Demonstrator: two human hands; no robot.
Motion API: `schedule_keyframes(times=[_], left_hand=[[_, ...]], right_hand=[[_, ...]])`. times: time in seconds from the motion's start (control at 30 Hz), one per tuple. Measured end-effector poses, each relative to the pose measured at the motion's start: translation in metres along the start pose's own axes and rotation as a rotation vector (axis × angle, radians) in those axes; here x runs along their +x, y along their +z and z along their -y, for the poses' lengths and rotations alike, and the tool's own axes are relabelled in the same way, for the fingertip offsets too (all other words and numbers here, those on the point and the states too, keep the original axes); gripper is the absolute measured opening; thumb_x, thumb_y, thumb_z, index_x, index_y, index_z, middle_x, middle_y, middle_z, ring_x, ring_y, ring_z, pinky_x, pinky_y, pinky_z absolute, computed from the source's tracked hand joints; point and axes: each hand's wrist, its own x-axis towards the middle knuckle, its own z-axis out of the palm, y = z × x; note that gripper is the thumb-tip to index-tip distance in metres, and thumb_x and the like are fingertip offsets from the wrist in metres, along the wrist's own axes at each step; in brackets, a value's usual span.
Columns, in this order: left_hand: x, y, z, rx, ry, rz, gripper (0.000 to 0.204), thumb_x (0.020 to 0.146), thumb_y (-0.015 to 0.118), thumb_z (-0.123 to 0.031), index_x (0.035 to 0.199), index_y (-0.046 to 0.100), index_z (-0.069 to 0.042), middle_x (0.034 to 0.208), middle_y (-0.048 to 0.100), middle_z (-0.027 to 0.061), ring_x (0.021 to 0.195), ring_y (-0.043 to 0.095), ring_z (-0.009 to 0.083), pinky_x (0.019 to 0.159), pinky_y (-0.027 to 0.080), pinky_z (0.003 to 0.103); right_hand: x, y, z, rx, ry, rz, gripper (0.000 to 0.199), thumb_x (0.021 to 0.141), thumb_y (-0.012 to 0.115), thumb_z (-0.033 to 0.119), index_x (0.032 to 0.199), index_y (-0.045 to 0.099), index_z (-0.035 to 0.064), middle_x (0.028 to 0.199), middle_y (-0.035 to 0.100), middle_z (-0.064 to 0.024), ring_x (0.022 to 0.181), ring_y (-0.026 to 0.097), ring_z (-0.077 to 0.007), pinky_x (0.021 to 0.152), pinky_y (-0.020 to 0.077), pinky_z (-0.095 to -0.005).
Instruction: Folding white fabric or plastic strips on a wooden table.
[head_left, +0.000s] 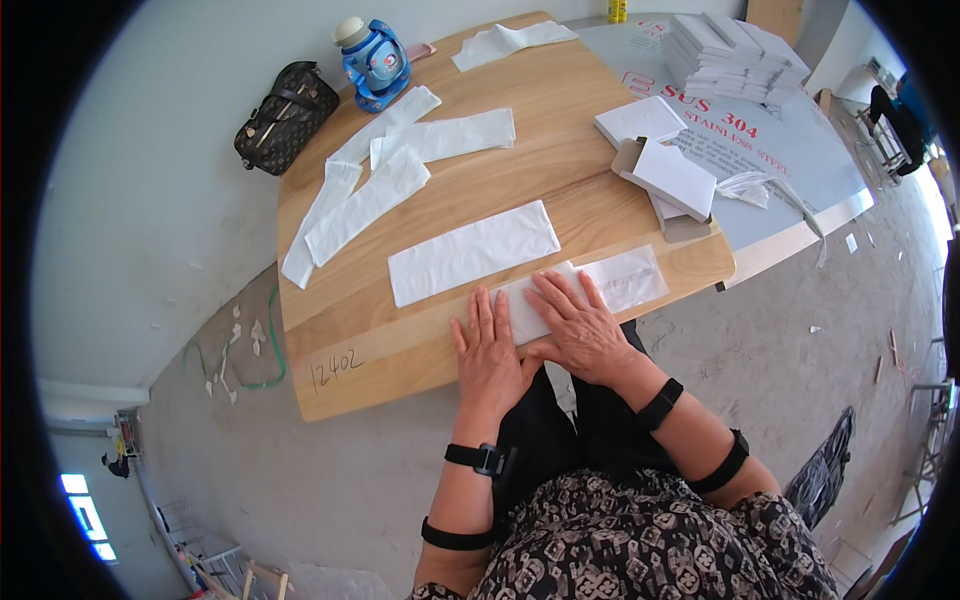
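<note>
Nearest, hands: left hand (487,352) and right hand (578,322) lie flat, fingers spread, released, pressing a clear sleeve (590,292), wrists over the lap.
Sleeve: close to the tabletop's (420,345) near edge; long axis runs left-right, rising toward the right.
Room: bare wood left of the hands.
Beyond: a white strip (472,252) lies parallel, then more strips (385,180).
Far: boxes (668,172), bottle (372,62), bag (283,116).

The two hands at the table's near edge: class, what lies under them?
Under the left hand and right hand lies a flat white piece in a clear sleeve on the wooden table. Its right end shows; the part beneath the palms is covered.
</note>
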Motion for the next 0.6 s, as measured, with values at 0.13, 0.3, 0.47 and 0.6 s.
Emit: schedule_keyframes(times=[0.13, 0.3, 0.47, 0.6], left_hand=[[0.005, -0.026, -0.002, 0.095, -0.065, 0.062, 0.073, 0.083, 0.067, -0.039, 0.137, 0.04, 0.002, 0.146, 0.033, 0.0263, 0.137, 0.032, 0.0376, 0.108, 0.028, 0.054], [0.058, -0.028, 0.021, -0.176, -0.062, -0.212, 0.033, 0.071, 0.075, -0.013, 0.097, 0.06, 0.002, 0.102, 0.061, 0.0157, 0.103, 0.055, 0.0341, 0.084, 0.046, 0.042], [0.112, -0.012, 0.012, -0.255, 0.17, -0.19, 0.023, 0.071, 0.075, -0.012, 0.089, 0.062, -0.008, 0.093, 0.059, 0.0075, 0.102, 0.053, 0.028, 0.083, 0.042, 0.044], [0.124, 0.01, 0.024, -0.211, 0.101, -0.166, 0.016, 0.072, 0.074, -0.013, 0.082, 0.062, -0.011, 0.09, 0.058, 0.0044, 0.097, 0.052, 0.0275, 0.08, 0.041, 0.045]], right_hand=[[-0.008, 0.006, -0.017, 0.0, 0.009, 0.088, 0.081, 0.086, 0.051, 0.059, 0.145, 0.034, 0.0078, 0.154, 0.028, -0.0104, 0.144, 0.021, -0.0247, 0.117, 0.0091, -0.0499], [-0.007, 0.0, -0.02, 0.032, -0.012, 0.133, 0.086, 0.082, 0.056, 0.06, 0.147, 0.031, 0.0086, 0.154, 0.027, -0.0103, 0.145, 0.019, -0.0247, 0.117, 0.0074, -0.0504], [-0.008, 0.004, -0.023, 0.061, -0.019, 0.136, 0.093, 0.077, 0.065, 0.057, 0.147, 0.029, 0.0085, 0.154, 0.026, -0.0103, 0.145, 0.017, -0.0247, 0.118, 0.006, -0.0503], [-0.005, 0.0, -0.019, 0.078, -0.019, 0.149, 0.097, 0.072, 0.07, 0.055, 0.148, 0.029, 0.0088, 0.155, 0.026, -0.0099, 0.146, 0.017, -0.0246, 0.118, 0.0059, -0.0503]])
